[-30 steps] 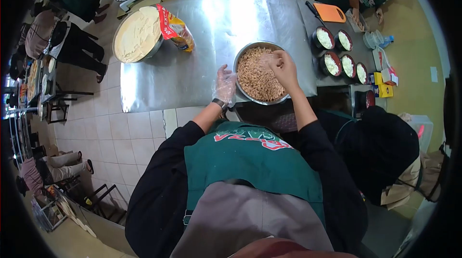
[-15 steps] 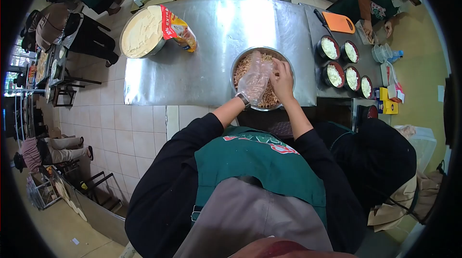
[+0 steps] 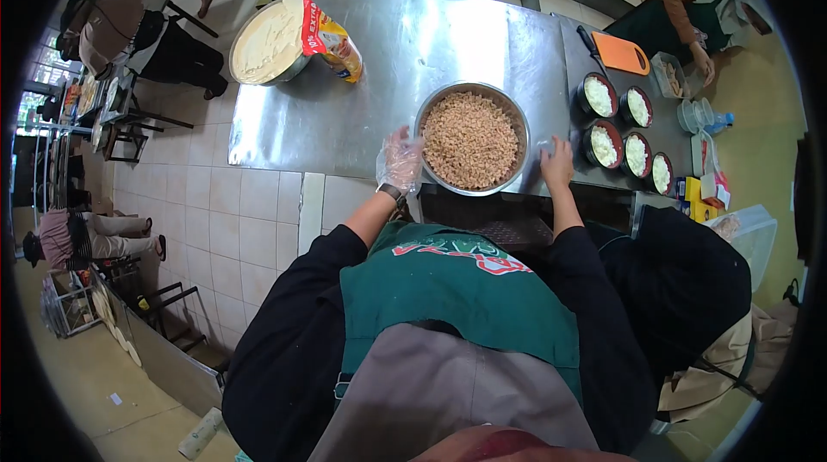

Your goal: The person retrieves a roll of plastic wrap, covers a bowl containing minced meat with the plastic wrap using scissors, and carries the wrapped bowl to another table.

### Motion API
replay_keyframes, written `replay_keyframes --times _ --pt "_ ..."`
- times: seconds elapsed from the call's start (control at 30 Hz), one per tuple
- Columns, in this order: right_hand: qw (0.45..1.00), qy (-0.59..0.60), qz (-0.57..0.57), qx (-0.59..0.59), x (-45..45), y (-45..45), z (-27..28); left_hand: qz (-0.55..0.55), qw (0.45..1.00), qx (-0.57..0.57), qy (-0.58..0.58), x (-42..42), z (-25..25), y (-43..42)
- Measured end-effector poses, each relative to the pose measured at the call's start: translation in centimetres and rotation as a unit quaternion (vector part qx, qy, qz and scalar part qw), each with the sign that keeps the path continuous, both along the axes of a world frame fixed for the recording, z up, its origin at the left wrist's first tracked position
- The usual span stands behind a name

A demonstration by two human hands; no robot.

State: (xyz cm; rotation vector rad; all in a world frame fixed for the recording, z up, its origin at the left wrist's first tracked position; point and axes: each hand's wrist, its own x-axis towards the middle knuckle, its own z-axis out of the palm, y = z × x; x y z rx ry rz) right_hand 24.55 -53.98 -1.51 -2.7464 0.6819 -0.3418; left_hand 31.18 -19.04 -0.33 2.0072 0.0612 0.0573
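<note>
A round metal bowl full of small light-brown crumbled pieces sits near the front edge of the steel table. My left hand, in a clear plastic glove, is beside the bowl's left rim with fingers apart; whether it touches the rim I cannot tell. On the other side, my right hand is bare and rests over the table's edge, a little apart from the bowl. Its fingers are partly spread, and no held thing can be made out.
At the table's back left stand a large bowl of pale creamy mass and a red-yellow packet. To the right are several dark bowls of white food, an orange cutting board and a knife. A co-worker stands behind them.
Both my hands were together over the bowl, hiding part of its contents. They have parted, left hand to the left and right hand to the right. The co-worker's hand has moved.
</note>
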Motion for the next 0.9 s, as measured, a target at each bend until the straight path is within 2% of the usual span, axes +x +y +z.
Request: replay_keyframes --times 0.03,0.07,0.1,0.13,0.17,0.23,0.27,0.33,0.4,0.43,0.47,0.5,0.53,0.6,0.63,0.67,0.73,0.77,0.9 --pt "0.997 0.081 0.013 0.000 -0.2 -0.3 -0.6 -0.022 0.999 0.000 0.041 -0.3 -2.5 0.5" --pt "0.997 0.080 0.016 0.000 -0.3 -0.3 -0.8 -0.044 0.996 -0.001 0.082 -0.6 -3.6 0.7" --pt "0.998 0.029 0.013 -0.057 -0.4 0.1 -0.7 -0.041 0.996 -0.001 0.078 -0.9 -3.3 0.5" --pt "0.994 -0.018 0.009 -0.111 -0.3 0.7 -0.6 -0.038 0.989 -0.039 0.135 -1.2 -2.9 0.2" --pt "0.994 -0.019 0.013 -0.110 -0.2 0.9 -0.5 -0.035 0.978 -0.078 0.191 -1.5 -2.5 -0.2" --pt "0.984 -0.017 0.002 0.180 0.1 2.5 0.9 -0.016 0.979 -0.088 0.185 -1.8 -0.4 -1.0" --pt "0.983 -0.017 0.006 0.181 0.2 3.6 1.0 0.000 0.979 -0.100 0.180 -1.9 0.4 -1.1" --pt "0.905 0.067 -0.063 0.414 0.2 5.4 0.5 -0.021 0.986 -0.077 0.145 -0.9 -2.5 -0.9" --pt "0.939 0.063 -0.086 0.327 0.8 8.1 -3.2 -0.026 0.988 -0.129 0.079 1.3 -4.6 0.9" --pt "0.895 0.072 -0.081 0.432 0.6 10.4 -0.7 -0.026 0.988 -0.130 0.078 2.5 -3.9 2.0" --pt "0.840 0.081 -0.075 0.531 0.3 12.2 2.4 -0.002 0.993 -0.074 0.091 3.6 -2.4 3.3" --pt "0.801 0.076 -0.085 0.588 0.9 12.3 2.3 0.024 0.994 -0.018 0.105 4.0 -1.5 3.8" --pt "0.801 0.079 -0.085 0.588 1.5 11.7 2.0 0.026 0.994 -0.018 0.107 3.5 -1.4 3.6" --pt "0.857 0.050 -0.070 0.508 2.2 9.6 1.5 -0.041 0.991 -0.070 0.104 1.7 -1.6 2.4" --pt "0.882 0.055 -0.061 0.463 2.2 9.2 1.6 -0.044 0.989 -0.050 0.129 0.8 -0.9 1.8" --pt "0.882 0.056 -0.058 0.465 2.0 9.0 1.6 -0.041 0.990 -0.048 0.128 0.6 -1.5 1.7" --pt "0.886 0.069 -0.027 0.457 1.5 8.7 1.7 0.036 0.984 -0.091 0.149 0.0 -1.6 1.2" --pt "0.871 0.059 -0.049 0.486 1.6 8.4 1.8 0.026 0.973 -0.148 0.174 -0.3 -1.6 0.9" --pt "0.880 0.073 -0.065 0.464 3.2 7.4 2.2 0.041 0.956 -0.239 0.163 -1.0 0.2 -0.2"
